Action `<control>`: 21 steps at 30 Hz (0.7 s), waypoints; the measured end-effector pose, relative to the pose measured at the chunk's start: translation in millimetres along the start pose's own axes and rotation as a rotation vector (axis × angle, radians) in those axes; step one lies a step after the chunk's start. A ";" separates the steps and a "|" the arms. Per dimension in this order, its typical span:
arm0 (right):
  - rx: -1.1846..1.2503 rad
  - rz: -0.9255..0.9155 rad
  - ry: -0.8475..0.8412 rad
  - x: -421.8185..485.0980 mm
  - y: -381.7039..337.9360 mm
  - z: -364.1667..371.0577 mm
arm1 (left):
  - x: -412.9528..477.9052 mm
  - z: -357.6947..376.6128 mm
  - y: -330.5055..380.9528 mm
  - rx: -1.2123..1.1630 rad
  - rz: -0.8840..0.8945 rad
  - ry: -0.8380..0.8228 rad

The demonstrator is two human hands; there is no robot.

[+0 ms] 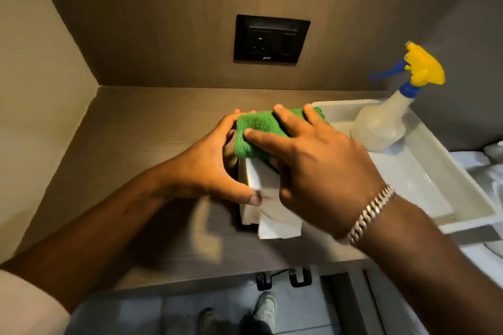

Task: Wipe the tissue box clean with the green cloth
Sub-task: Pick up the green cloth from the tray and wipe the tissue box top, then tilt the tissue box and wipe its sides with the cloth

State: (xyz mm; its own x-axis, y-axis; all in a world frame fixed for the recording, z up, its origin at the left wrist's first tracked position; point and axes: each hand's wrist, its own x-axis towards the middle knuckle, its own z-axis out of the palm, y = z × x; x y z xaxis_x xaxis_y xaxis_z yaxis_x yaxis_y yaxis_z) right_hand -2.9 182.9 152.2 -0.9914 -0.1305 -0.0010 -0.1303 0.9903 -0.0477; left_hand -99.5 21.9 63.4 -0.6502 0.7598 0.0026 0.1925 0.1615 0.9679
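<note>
A wooden counter (130,149) is shown, with a white tray (424,179) at its right. At the centre, a tissue box (255,175) is gripped by the left hand (206,168). A green cloth (255,130) is pressed onto the box top by the spread fingers of the right hand (321,163).

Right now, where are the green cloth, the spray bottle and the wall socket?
green cloth (257,122), head view, folded top surface.
spray bottle (381,124), head view, clear body.
wall socket (270,39), head view, black faceplate.

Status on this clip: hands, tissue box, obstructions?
Right hand pressing green cloth onto tissue box top. Left hand gripping box's side. Tissue hanging out front; spray bottle in tray beside, apart.
</note>
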 end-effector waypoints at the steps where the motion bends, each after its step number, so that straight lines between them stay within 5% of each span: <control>1: 0.001 0.045 0.002 7.4 3.6 -1.3 | 0.0 0.3 0.3 0.031 -0.002 0.007; 8: 0.234 0.175 0.060 -61.8 37.5 1.3 | -10.4 -7.8 22.9 0.327 -0.229 -0.018; 18: 1.586 0.412 0.551 -98.8 67.1 66.3 | 50.8 18.2 103.8 1.043 -0.287 -0.324; 21: 1.745 0.448 0.604 -90.9 63.5 85.6 | 55.5 17.6 115.0 1.133 -0.304 -0.417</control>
State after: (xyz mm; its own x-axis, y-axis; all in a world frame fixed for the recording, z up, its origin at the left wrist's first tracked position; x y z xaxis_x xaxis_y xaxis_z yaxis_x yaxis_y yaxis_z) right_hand 79.6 253.7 63.7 -0.8655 0.5006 -0.0155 -0.1304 -0.2551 -0.9581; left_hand -100.4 93.7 170.5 -0.5368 0.7050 -0.4635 0.7353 0.6603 0.1528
